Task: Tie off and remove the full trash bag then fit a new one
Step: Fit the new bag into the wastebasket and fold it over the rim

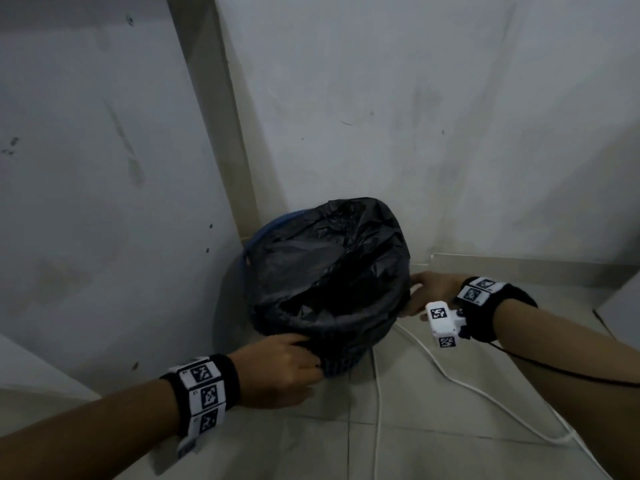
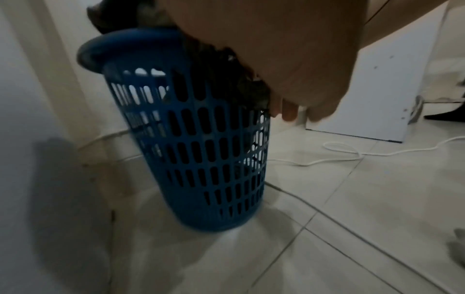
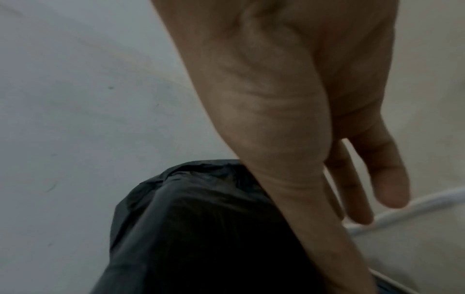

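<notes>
Your blue slotted bin (image 2: 201, 143) stands in the wall corner with the black bag (image 1: 332, 268) draped over its rim, so you appear to be fitting or seating the liner. Your left hand (image 1: 280, 367) pinches the bag's folded edge at the near rim; your right hand (image 1: 427, 294) lies with straight, relaxed fingers against the bag on the far side, holding nothing that I can see. Pull the hem down evenly all round, working opposite sides together, and steady the bin (it looks blurred and possibly tilted in the left wrist view). Mind the white cable (image 1: 450, 372) trailing over the floor tiles (image 1: 433, 445) beside it.
</notes>
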